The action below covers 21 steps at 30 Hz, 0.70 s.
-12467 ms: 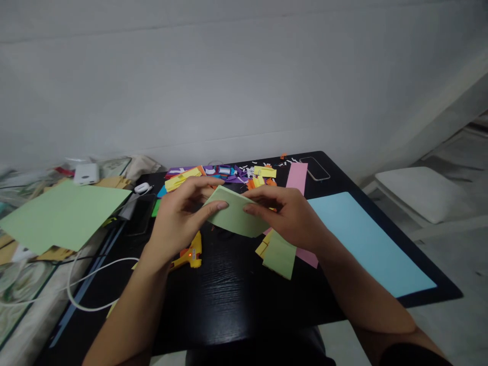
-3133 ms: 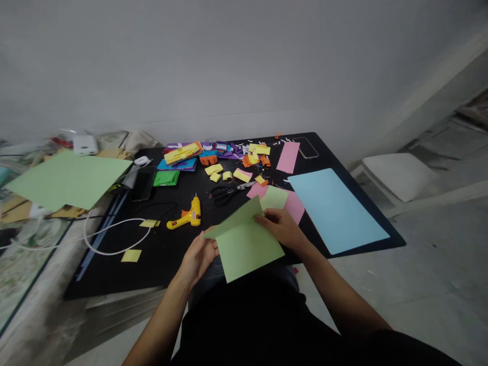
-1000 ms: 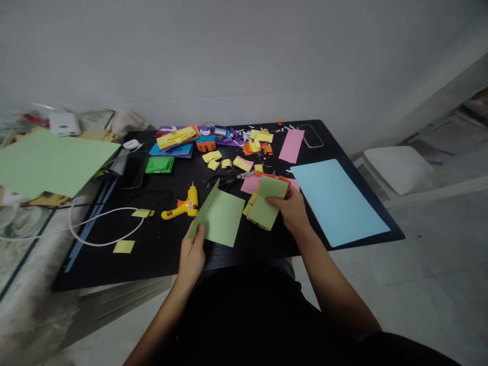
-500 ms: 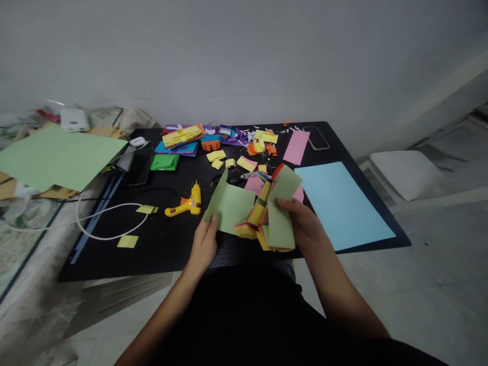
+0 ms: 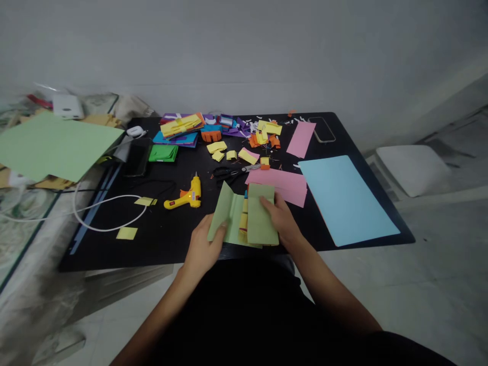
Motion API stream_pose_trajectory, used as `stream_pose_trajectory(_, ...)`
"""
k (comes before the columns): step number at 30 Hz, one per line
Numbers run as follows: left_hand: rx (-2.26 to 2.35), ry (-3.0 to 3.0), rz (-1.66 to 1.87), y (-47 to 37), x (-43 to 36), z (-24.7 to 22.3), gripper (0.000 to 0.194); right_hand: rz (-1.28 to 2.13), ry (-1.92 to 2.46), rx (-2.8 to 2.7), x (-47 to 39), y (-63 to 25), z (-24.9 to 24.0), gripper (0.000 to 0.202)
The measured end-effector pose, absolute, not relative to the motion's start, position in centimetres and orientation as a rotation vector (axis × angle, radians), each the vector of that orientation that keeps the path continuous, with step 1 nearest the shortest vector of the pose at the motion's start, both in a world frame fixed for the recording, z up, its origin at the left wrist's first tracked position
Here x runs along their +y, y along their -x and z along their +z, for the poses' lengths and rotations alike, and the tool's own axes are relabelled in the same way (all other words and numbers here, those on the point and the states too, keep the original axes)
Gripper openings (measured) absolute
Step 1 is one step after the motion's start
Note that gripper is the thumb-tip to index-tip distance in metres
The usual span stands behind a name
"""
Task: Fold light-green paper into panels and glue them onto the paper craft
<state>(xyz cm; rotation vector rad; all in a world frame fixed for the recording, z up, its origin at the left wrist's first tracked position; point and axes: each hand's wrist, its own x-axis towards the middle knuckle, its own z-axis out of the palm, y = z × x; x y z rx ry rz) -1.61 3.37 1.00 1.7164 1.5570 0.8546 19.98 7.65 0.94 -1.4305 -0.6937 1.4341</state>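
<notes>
Surface: black table set against a pale wall, strewn with coloured paper, seen from above the person's lap.
Left hand: left hand at the near table edge, fingers curled over the left flap of the folded green card, pinching it lightly.
Right hand: right hand lies flat on the stack of paper pieces, pressing it onto the green card; fingers nearly straight, gripping nothing.
Where it lies: card and stack sit between the two hands, touching both, at the table's near edge.
Handling: thin paper, likely light, floppy and quick to crease; the yellow pieces showing at the stack's left edge may slide apart, so best held flat or by the folded edge.
Just beyond the right hand: pink sheet, partly under the stack's far corner.
Right of the right hand: light blue sheet, apart.
Beyond the left hand: yellow glue gun with a white cable; scissors further on.
Far edge: heap of cut scraps, a phone.
Far left: large green sheet, off the table.
</notes>
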Motion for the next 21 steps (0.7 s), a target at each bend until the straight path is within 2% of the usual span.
stream_pose_trajectory(8,1.558,-1.701,0.871,1.3,3.1,0.3,0.035,1.227,1.481,-1.068,8.3,-18.8,-0.7,0.046)
stream_pose_trajectory(14,1.551,-1.756,0.875,1.0,3.3,0.0,0.021,0.531,1.613,-1.613,7.2,-19.0,-2.2,0.087)
stream_pose_trajectory(16,1.540,-1.773,0.888,0.7,3.3,-0.1,0.016,0.417,1.638,-1.696,6.9,-19.2,-2.3,0.094)
stream_pose_trajectory(21,1.502,-1.810,0.905,0.2,3.3,-0.3,0.008,0.395,1.650,-1.799,6.1,-19.0,-1.8,0.084)
